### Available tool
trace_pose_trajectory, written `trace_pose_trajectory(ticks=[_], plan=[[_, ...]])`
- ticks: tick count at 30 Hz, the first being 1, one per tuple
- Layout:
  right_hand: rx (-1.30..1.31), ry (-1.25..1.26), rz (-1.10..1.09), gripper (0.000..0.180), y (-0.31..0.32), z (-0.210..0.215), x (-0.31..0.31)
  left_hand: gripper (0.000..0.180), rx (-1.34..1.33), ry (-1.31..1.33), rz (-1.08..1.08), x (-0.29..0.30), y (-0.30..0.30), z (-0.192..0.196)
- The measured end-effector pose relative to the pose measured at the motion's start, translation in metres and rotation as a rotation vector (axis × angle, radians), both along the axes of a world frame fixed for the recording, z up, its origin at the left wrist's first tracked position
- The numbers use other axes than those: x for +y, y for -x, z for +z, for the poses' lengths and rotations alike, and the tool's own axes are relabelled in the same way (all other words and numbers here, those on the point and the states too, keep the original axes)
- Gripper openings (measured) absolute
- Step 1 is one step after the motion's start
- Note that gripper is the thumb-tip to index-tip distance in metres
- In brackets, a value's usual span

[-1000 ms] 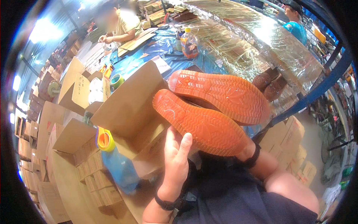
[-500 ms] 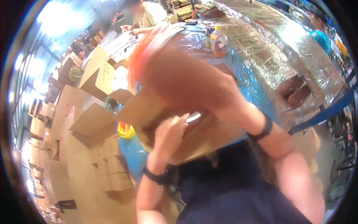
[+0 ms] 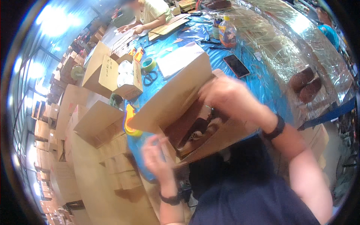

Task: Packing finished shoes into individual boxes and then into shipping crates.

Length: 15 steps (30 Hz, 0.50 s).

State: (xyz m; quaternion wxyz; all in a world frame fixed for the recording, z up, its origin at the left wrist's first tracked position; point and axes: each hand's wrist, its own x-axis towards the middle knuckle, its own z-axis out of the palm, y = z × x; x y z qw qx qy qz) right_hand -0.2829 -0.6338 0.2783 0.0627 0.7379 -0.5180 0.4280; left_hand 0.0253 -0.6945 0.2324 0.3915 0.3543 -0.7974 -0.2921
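An open cardboard box [image 3: 219,144] stands in front of me with its long far flap [image 3: 172,97] raised. Inside its brown interior lie a dark item and a pale ribbed item [image 3: 213,126]; I cannot make out their kinds. My right hand [image 3: 228,95] is over the box's far right part, close to the flap, its fingers bent and blurred. Whether it grips anything does not show. Beside the box's left end is my left hand [image 3: 154,155], its fingers smeared by motion. Each wrist wears a black band.
A yellow tape dispenser [image 3: 131,122], scissors [image 3: 150,78], green tape roll [image 3: 149,65], phone [image 3: 237,66] and bottle [image 3: 227,33] rest on blue plastic sheeting. Left stand a box with white items [image 3: 129,90] and a large open carton [image 3: 101,138]. A co-worker [image 3: 152,15] sits across.
My left hand has moved from inside the box to its left end. My right hand has drawn back right. The blurred orange-red thing near it no longer shows, uncovering the flap and table.
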Motion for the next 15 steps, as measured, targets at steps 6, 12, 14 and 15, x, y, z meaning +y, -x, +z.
trace_pose_trajectory(ticks=[6,12,14,15], plan=[[-1.143,-0.693,0.121,0.05,0.061,-0.07,-0.027,0.043,0.47,-0.476,0.017,-0.032,0.019,-0.055],[-0.34,-0.31,0.294,0.012,0.08,-0.033,0.0,0.02,-0.086,-0.03,-0.144,-0.025,-0.022,-0.022],[-0.006,-0.334,0.183,0.033,0.048,-0.035,0.002,0.035,-0.35,0.14,-0.16,-0.018,-0.001,0.027],[-0.01,-0.344,0.179,0.033,0.04,-0.034,0.012,0.051,-0.601,0.322,-0.189,-0.013,0.008,0.045]])
